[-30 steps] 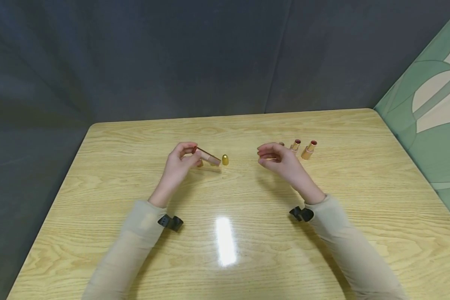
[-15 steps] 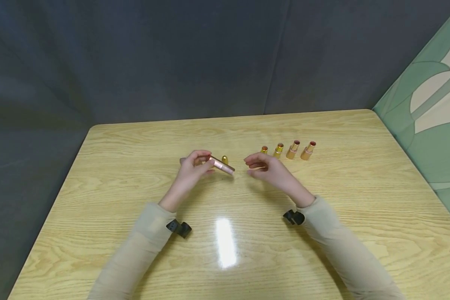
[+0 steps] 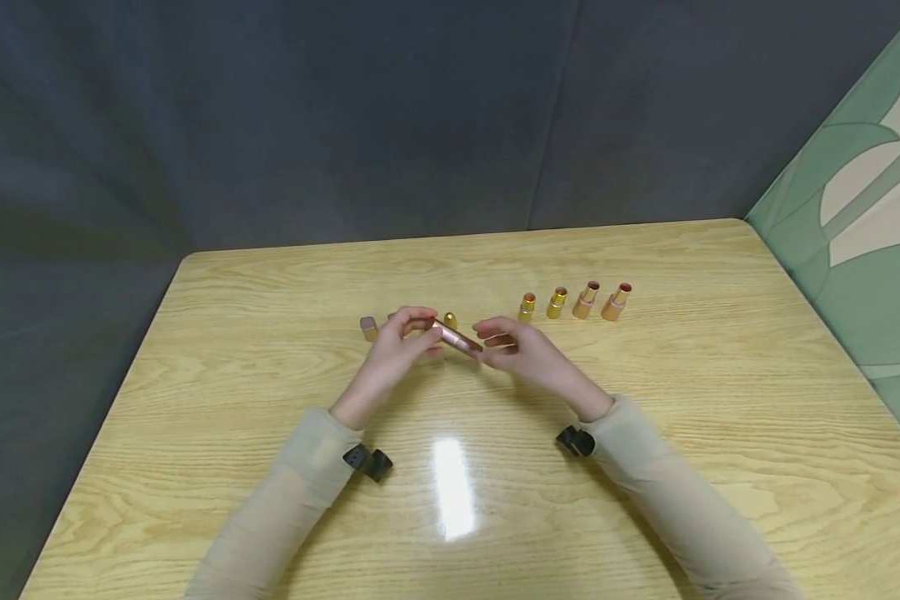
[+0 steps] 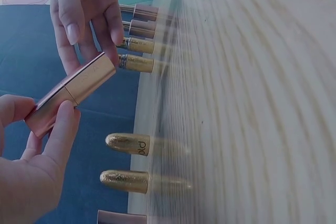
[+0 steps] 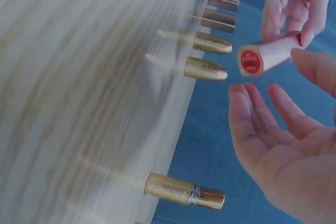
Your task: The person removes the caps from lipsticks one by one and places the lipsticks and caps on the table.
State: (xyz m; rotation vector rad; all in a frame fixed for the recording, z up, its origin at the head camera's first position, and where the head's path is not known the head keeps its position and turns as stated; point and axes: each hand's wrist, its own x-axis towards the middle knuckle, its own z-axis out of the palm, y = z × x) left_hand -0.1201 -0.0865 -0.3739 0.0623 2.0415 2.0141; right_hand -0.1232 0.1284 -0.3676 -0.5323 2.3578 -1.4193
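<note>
My left hand (image 3: 392,358) pinches a rose-gold lipstick (image 3: 459,338) by one end, between thumb and fingers. The lipstick is a squarish tube with its cap on, held tilted above the table. A round red label (image 5: 250,62) marks its free end. Close to that end is my right hand (image 3: 525,357), fingers loosely bent and parted, holding nothing. In the right wrist view a gap shows between its fingertips (image 5: 239,94) and the tube. Behind the hands stand gold bullet-shaped caps (image 4: 127,144) and rose-gold caps (image 5: 218,20); my left hand partly hides them in the head view.
Uncapped lipsticks stand in a row at the right: two gold ones (image 3: 557,303) and two rose-gold ones (image 3: 616,302). The wooden table (image 3: 285,283) ends at a dark curtain (image 3: 360,125). A green patterned cloth (image 3: 862,217) hangs at the right.
My left hand has carried the lipstick right and slightly nearer. My right hand has come left from the uncapped lipsticks towards its free end, uncovering the gold ones.
</note>
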